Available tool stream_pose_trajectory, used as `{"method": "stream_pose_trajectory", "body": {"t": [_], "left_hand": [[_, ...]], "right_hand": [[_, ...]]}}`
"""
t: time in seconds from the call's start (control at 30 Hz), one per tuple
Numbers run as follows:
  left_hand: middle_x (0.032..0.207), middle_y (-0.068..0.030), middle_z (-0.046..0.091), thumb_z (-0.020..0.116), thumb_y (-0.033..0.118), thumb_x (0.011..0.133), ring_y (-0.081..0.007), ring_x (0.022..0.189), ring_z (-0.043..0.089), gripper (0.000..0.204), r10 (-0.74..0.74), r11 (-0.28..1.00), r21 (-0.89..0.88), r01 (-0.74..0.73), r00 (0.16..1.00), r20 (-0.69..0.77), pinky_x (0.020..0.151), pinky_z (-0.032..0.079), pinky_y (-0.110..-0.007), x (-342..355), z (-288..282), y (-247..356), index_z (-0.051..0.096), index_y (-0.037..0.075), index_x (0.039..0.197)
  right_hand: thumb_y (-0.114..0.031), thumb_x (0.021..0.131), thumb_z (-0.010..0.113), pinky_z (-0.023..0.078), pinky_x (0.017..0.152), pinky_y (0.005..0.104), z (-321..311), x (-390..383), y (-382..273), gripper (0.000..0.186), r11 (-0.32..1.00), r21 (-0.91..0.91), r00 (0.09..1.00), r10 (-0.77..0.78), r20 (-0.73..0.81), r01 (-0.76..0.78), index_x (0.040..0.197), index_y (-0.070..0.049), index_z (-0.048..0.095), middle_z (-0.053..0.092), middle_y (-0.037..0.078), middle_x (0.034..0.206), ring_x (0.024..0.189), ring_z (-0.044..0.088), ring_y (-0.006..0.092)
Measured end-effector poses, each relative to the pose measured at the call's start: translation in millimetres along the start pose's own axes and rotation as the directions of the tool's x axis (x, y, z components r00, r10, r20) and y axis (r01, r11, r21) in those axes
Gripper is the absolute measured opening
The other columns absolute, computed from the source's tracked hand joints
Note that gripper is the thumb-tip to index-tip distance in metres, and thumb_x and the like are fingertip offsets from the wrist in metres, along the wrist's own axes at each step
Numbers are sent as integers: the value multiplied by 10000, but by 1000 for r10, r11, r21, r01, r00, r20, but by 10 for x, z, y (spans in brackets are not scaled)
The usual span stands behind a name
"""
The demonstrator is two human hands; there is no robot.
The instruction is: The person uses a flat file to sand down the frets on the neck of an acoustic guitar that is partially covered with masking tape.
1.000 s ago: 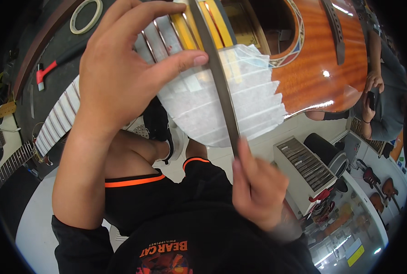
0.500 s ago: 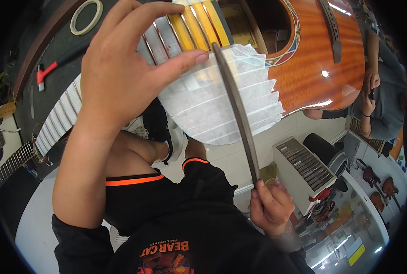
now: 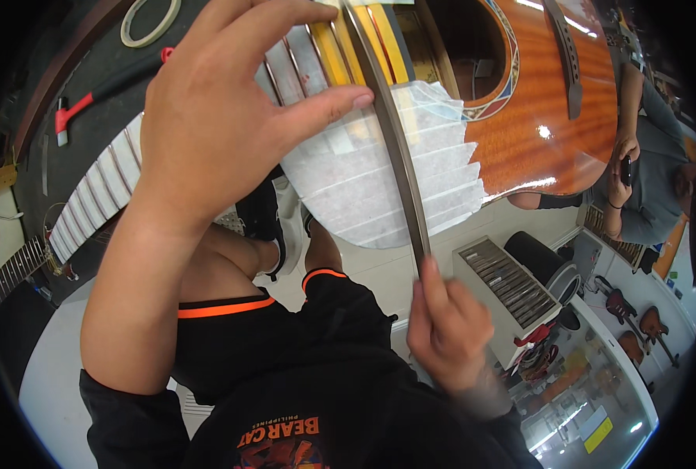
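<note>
An acoustic guitar [image 3: 555, 152] with a glossy reddish-brown top lies across the far side, white masking tape [image 3: 356, 195] covering its near upper part. White and yellow tape strips lie between the metal frets of its fretboard [image 3: 289, 66]. Spread over the neck by the body, my left hand [image 3: 215, 117] has its thumb at the near edge and its fingers toward the far edge. My right hand [image 3: 453, 332], slightly blurred, is closed around the near end of a long, narrow metal file [image 3: 401, 168]. The file lies across the taped frets close to my left thumb.
A red and black hammer [image 3: 74, 108] and a tape roll [image 3: 151, 19] lie on the dark bench to the left. A case of metal tools [image 3: 504, 285] stands at right, beside a glass-topped counter [image 3: 598, 391]. Another person [image 3: 649, 156] sits at far right, holding a dark object.
My right hand has pushed the file away from me, its far end now farther across the frets. My left hand keeps its place on the neck. The whole view has shifted slightly.
</note>
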State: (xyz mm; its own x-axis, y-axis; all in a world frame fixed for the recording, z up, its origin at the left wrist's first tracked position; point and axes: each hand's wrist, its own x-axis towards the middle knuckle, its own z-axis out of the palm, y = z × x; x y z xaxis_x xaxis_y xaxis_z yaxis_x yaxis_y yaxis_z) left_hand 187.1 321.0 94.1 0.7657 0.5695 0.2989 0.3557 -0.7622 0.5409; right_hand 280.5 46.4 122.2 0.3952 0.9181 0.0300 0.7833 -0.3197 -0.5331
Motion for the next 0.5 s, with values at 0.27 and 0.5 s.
{"method": "stream_pose_trajectory", "body": {"t": [0.27,0.5], "left_hand": [[946,-57,622,930,293,720,-210,853,631,531,21,1000,13,-21,999,-27,773,507,-329,-31,-44,-58,746,76,1168],[950,-51,618,927,312,720,-214,850,633,522,-17,1000,4,18,999,-44,768,510,-331,-20,-16,-8,750,94,1160]], "right_hand": [[98,817,755,460,490,326,65,-30,14,486,999,-13,999,-42,2,42,1288,-5,700,552,80,674,513,539,214],[104,797,753,482,507,337,48,164,-21,517,993,-102,999,-53,1,53,1298,-6,689,601,92,707,549,590,220]]}}
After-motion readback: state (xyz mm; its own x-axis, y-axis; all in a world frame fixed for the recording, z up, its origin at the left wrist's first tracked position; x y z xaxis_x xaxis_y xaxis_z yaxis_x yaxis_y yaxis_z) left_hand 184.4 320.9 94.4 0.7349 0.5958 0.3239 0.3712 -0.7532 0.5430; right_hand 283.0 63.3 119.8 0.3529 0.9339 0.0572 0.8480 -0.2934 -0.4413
